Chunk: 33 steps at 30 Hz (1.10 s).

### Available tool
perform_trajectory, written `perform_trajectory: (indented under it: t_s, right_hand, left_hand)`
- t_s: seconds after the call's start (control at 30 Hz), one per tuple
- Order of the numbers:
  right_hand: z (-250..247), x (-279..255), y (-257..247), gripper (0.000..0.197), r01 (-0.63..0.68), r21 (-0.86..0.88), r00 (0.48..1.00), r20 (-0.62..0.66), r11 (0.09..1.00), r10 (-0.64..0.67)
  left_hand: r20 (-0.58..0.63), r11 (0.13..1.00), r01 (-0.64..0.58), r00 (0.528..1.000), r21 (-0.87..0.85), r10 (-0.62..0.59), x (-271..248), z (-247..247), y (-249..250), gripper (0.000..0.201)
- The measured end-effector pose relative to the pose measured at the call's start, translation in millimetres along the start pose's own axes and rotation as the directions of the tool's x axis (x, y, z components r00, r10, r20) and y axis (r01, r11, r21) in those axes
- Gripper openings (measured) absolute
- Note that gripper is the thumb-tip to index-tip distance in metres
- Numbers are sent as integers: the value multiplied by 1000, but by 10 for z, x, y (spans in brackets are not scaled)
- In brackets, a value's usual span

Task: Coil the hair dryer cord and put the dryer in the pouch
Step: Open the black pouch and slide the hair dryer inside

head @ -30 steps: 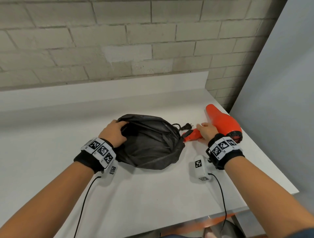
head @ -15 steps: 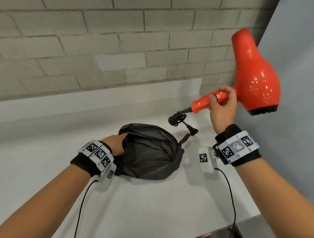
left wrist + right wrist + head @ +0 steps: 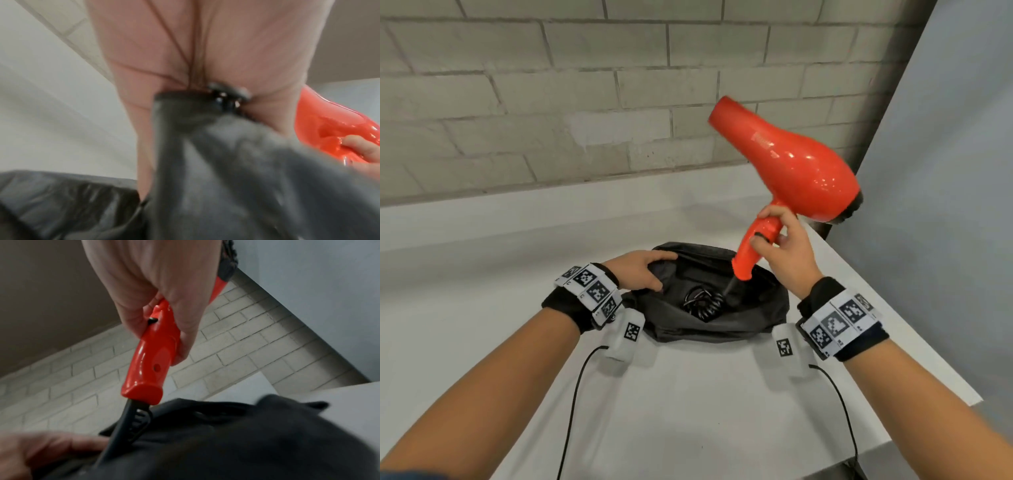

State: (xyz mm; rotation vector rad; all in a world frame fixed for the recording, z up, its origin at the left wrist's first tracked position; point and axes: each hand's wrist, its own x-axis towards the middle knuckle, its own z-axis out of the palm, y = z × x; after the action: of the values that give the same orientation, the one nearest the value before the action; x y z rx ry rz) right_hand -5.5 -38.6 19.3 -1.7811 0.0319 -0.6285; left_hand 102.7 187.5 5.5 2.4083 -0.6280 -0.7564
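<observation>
Overhead, red hair dryer (image 3: 791, 168) clamped by its handle in the right grip (image 3: 786, 251), coiled cord (image 3: 700, 303) inside the dark pouch (image 3: 753, 318) on the white bench (image 3: 688, 394), left grip (image 3: 640, 269) pinching the pouch's rim open

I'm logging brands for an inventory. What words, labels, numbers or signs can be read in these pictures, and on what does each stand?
No text can be read.
Hair dryer: a pale printed mark on the barrel, too blurred to read.
Wrist bands: black-and-white square code patterns, no words; tiny marks beside them are too small to read.
White wrist units: the same kind of code square, no words.
Pouch: no label visible.
</observation>
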Motion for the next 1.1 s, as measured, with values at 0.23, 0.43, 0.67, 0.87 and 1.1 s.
perform_trajectory:
  t_s: [0.23,0.43,0.67,0.87,1.1]
  right_hand:
    - [-170,-44,153,41,92,-344,957,289,935,12]
    - [-172,-54,255,32,269,-450,872,490,852,-17]
    - [-112,-53,206,24,391,-499,810,586,774,-32]
    - [-49,-69,302,34,419,-594,800,599,686,30]
    - [64,-134,367,48,440,-709,741,633,551,223]
  left_hand:
    - [-39,992,122,992,-5,-122,-38,-242,99,79]
    - [-107,945,77,987,-319,-116,3,-363,98,59]
    - [-382,995,-48,924,-93,9,-71,-352,237,69]
    - [-547,870,-58,756,490,359,-98,-240,426,51]
    - [-738,872,-453,522,185,427,-188,-194,830,27]
